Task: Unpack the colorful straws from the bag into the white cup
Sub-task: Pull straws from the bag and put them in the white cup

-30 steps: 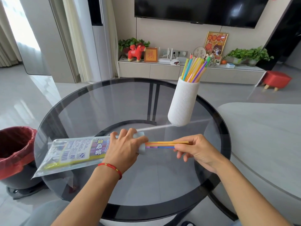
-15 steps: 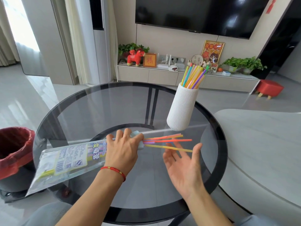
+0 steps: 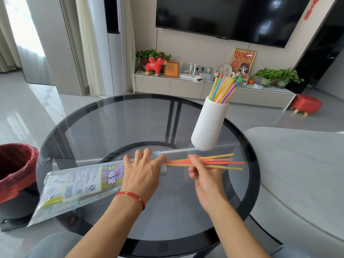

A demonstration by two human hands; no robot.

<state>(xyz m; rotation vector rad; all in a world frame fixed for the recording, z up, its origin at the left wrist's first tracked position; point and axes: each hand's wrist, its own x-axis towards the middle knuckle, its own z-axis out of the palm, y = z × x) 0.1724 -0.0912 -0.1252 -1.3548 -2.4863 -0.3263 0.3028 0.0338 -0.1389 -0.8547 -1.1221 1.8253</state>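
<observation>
A clear plastic straw bag (image 3: 78,187) lies on the round glass table (image 3: 104,131), its open mouth pointing right. My left hand (image 3: 143,172) grips the bag near that mouth. Several loose straws (image 3: 227,162), orange, red and yellow, stick out of the mouth to the right. My right hand (image 3: 203,170) has its fingers curled round them near their middle. The white ribbed cup (image 3: 210,125) stands upright behind the straws, with several colorful straws (image 3: 223,88) in it. More yellow straws remain inside the bag.
A bin with a red liner (image 3: 14,174) stands on the floor to the left of the table. A pale marble table (image 3: 301,174) adjoins on the right. A red stool (image 3: 307,104) and a low TV cabinet (image 3: 186,88) lie beyond.
My right hand let go of the straws half a second ago and opened below them; it has now closed round them again. The straws have fanned out and stick further out of the bag.
</observation>
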